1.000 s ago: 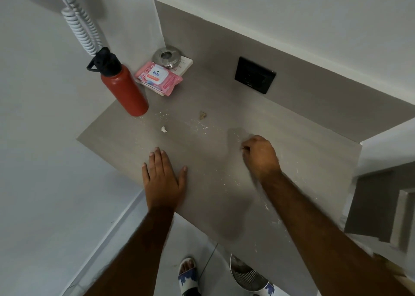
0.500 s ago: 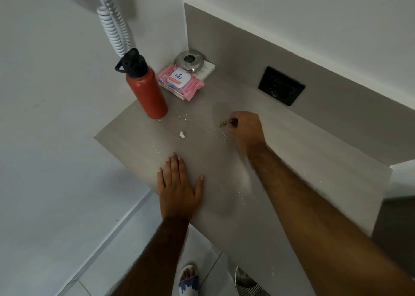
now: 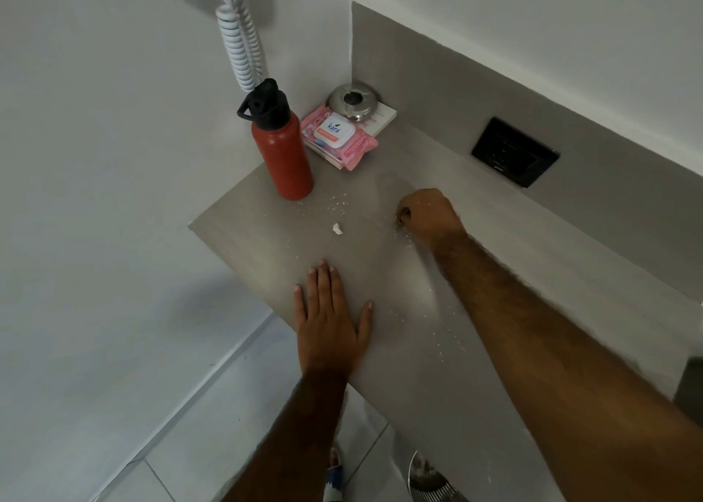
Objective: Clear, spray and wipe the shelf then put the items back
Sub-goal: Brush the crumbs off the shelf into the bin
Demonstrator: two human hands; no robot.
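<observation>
Four things sit on the shelf, all crowded into its far left corner: a red bottle with a black cap, a pink pack of wipes, a round metal dish, and a thin book under the last two. The bottle stands upright nearest the left edge; the pack lies just beside it, and the dish sits behind the pack on the book.

I judge the bottle the heaviest of them if it is full, stiff and smooth-sided, so I would take it around the body or by the loop on its cap. The pack looks soft and light and will give under my fingers; a pinch across its width should do. The dish looks hard and slick, better lifted from its rim. Lifting the book with things on top risks them sliding off.

White crumbs are scattered over the shelf, with one larger white scrap near the middle and a thin trail running toward the near right.

My right hand is curled closed on the shelf just right of the scrap, pinching a small brown bit at its fingertips; what it is I cannot tell. My left hand lies open and flat, palm down, at the near edge, holding nothing.

Clearing has barely begun, by my reckoning, with nothing sprayed or wiped yet.
</observation>
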